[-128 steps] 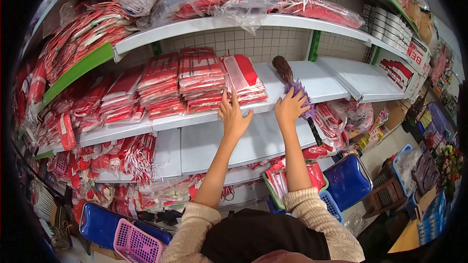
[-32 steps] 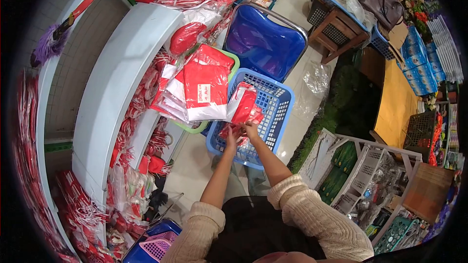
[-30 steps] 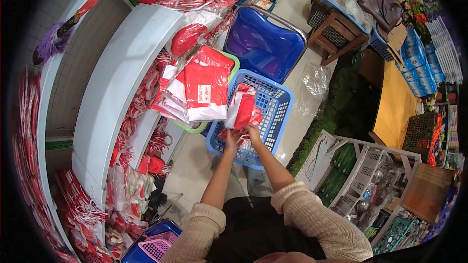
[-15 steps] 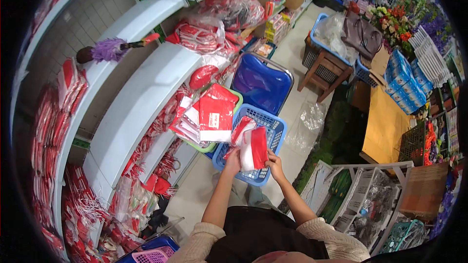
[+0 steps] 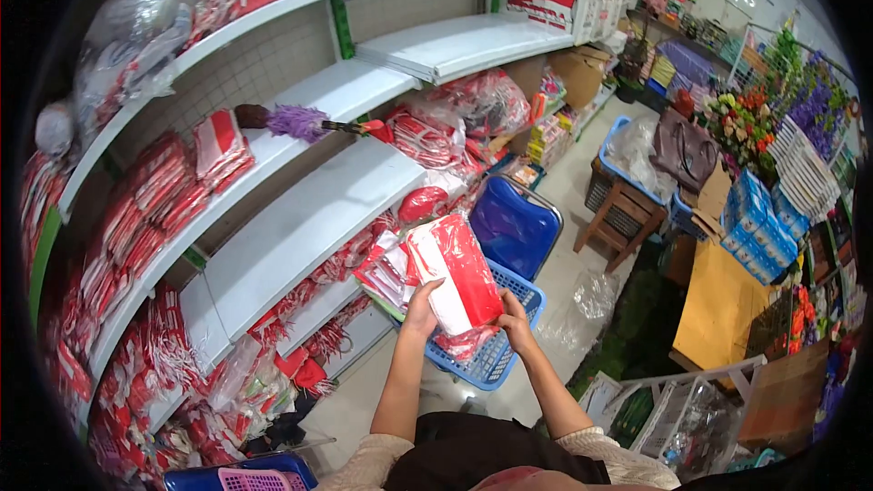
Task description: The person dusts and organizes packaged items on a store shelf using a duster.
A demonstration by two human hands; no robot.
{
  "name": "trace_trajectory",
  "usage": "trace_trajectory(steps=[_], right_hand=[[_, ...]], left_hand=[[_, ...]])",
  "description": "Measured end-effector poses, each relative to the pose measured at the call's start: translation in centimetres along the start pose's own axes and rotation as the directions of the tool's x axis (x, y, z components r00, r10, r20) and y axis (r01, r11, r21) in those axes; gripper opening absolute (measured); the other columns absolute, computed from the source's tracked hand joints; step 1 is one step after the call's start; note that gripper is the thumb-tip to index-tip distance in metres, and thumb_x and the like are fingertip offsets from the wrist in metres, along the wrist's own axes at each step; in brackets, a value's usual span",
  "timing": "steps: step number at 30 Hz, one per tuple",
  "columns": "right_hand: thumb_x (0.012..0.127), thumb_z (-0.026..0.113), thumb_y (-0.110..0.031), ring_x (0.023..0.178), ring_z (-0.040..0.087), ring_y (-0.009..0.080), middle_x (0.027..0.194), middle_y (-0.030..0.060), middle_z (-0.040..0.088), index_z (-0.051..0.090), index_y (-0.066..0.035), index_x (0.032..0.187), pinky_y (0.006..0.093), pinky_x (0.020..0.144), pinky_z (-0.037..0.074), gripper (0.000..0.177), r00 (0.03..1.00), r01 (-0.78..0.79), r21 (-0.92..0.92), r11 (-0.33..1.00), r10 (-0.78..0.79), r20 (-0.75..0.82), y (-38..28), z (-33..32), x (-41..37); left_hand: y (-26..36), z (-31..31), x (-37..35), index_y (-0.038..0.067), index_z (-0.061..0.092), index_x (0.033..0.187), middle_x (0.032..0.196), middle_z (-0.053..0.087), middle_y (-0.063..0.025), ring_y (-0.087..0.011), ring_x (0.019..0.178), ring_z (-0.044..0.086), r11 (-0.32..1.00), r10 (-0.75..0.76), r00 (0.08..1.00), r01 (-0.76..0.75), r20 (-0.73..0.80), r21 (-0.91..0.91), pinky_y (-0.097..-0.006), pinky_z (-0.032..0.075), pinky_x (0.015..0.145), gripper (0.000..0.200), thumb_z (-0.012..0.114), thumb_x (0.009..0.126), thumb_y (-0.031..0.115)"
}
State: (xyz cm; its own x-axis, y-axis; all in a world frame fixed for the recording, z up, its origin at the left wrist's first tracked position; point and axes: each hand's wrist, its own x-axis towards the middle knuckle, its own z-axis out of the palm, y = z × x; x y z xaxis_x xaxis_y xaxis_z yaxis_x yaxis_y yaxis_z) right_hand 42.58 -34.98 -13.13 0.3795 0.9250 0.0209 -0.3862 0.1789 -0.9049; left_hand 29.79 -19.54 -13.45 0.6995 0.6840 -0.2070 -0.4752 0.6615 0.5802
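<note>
In front of me, my left hand [image 5: 421,311] and my right hand [image 5: 516,323] are closed on opposite edges of a red-and-white folded cloth packet [image 5: 473,277] in clear plastic. The left has the white side, the right the red side. Just below the packet sits a blue plastic basket [image 5: 496,375], partly covered by it, with another wrapped red-and-white piece [image 5: 466,343] inside. More packets [image 5: 389,271] lie to the left in a green-edged basket, mostly hidden. A blue folding chair [image 5: 516,223] stands behind the baskets.
Grey shelves [image 5: 309,191] curve along the left, with stacked red-and-white packets [image 5: 150,205] and a purple duster [image 5: 296,122]. To the right are a wooden stool [image 5: 621,218], a yellow board [image 5: 718,300] and blue packs [image 5: 757,227]. Clear plastic [image 5: 591,300] lies on the floor.
My view has tilted up, showing more upper shelving. My hands have raised the cloth packet from over the blue basket, and it now faces me flat and wider.
</note>
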Motion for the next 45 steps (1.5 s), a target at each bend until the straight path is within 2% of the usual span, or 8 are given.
trace_trajectory(steps=[7,14,24,26,30,35,42,45], right_hand=[[0.085,0.052,-0.010,0.109,0.048,0.0177,0.122,0.0108,0.048,0.035,0.002,0.128,0.0284,0.092,0.038,0.047,0.975,0.189,-0.269,0.944,-0.213,-0.060,-0.2,6.6,3.5],[0.084,0.051,-0.002,0.120,0.039,0.0198,0.130,0.0161,0.041,0.038,0.004,0.127,0.0313,0.101,0.029,0.045,0.926,0.370,-0.293,0.882,-0.374,0.043,-1.5,14.3,6.8],[0.088,0.048,-0.012,0.106,0.051,0.0173,0.115,0.0154,0.055,0.050,0.003,0.117,0.0279,0.091,0.037,0.033,0.917,0.399,-0.468,0.788,-0.349,0.195,-3.5,23.2,13.9],[0.087,0.050,-0.014,0.076,0.057,0.0198,0.086,0.0155,0.060,0.056,0.001,0.108,0.0304,0.068,0.044,0.026,0.890,0.445,-0.596,0.668,-0.406,0.208,-4.5,24.1,16.1],[0.078,0.054,-0.004,0.092,0.051,0.0321,0.093,0.0168,0.052,0.054,0.001,0.104,0.0366,0.077,0.041,0.027,0.571,0.632,-0.772,0.075,-0.719,0.397,-6.6,26.4,22.3],[0.072,0.055,-0.001,0.102,0.046,0.0345,0.109,0.0195,0.048,0.048,0.001,0.112,0.0430,0.087,0.037,0.041,0.459,0.566,-0.802,-0.191,-0.736,0.499,-7.9,29.5,30.2],[0.073,0.054,-0.007,0.093,0.052,0.0290,0.106,0.0126,0.054,0.046,-0.007,0.118,0.0419,0.079,0.039,0.046,0.741,0.213,-0.936,-0.281,-0.578,0.342,-3.1,29.0,34.3],[0.078,0.053,-0.007,0.090,0.054,0.0333,0.101,0.0140,0.055,0.045,-0.005,0.118,0.0412,0.075,0.042,0.040,0.713,0.324,-0.943,0.072,-0.675,0.193,1.3,27.3,32.7]], left_hand=[[5.7,2.6,-3.5,-0.001,0.044,0.120,0.114,0.054,-0.0124,-0.0238,0.103,0.054,0.935,0.262,0.965,-0.248,-0.019,0.254,-0.0366,0.041,0.091,0.040,0.049,0.085,0.018],[11.3,0.9,-3.8,0.002,0.043,0.123,0.120,0.051,-0.0137,-0.0265,0.107,0.051,0.886,0.380,0.909,-0.306,0.169,-0.347,-0.0395,0.039,0.094,0.050,0.034,0.090,0.038],[20.9,-0.5,-2.1,0.002,0.039,0.125,0.119,0.050,-0.0174,-0.0289,0.104,0.053,0.804,0.520,0.826,-0.387,0.217,-0.452,-0.0408,0.043,0.091,0.054,0.036,0.090,0.043],[22.4,-1.8,-1.9,0.001,0.036,0.127,0.122,0.048,-0.0187,-0.0311,0.105,0.052,0.779,0.545,0.780,-0.337,0.307,-0.528,-0.0436,0.043,0.090,0.057,0.036,0.089,0.044],[25.2,-2.6,-2.1,0.001,0.035,0.128,0.122,0.047,-0.0194,-0.0336,0.106,0.051,0.746,0.557,0.729,-0.228,0.398,-0.626,-0.0461,0.043,0.089,0.060,0.037,0.088,0.047],[28.0,-4.3,-2.0,0.002,0.036,0.127,0.121,0.048,-0.0192,-0.0342,0.105,0.051,0.736,0.554,0.710,-0.173,0.436,-0.654,-0.0467,0.043,0.088,0.060,0.038,0.087,0.047],[31.1,-6.1,-1.4,0.003,0.039,0.125,0.119,0.049,-0.0183,-0.0330,0.102,0.053,0.815,0.482,0.817,-0.284,0.317,-0.506,-0.0461,0.045,0.086,0.057,0.040,0.087,0.046],[31.5,-7.0,-0.9,0.003,0.039,0.124,0.118,0.050,-0.0179,-0.0325,0.101,0.053,0.819,0.476,0.834,-0.302,0.281,-0.488,-0.0458,0.045,0.086,0.056,0.040,0.087,0.045]])
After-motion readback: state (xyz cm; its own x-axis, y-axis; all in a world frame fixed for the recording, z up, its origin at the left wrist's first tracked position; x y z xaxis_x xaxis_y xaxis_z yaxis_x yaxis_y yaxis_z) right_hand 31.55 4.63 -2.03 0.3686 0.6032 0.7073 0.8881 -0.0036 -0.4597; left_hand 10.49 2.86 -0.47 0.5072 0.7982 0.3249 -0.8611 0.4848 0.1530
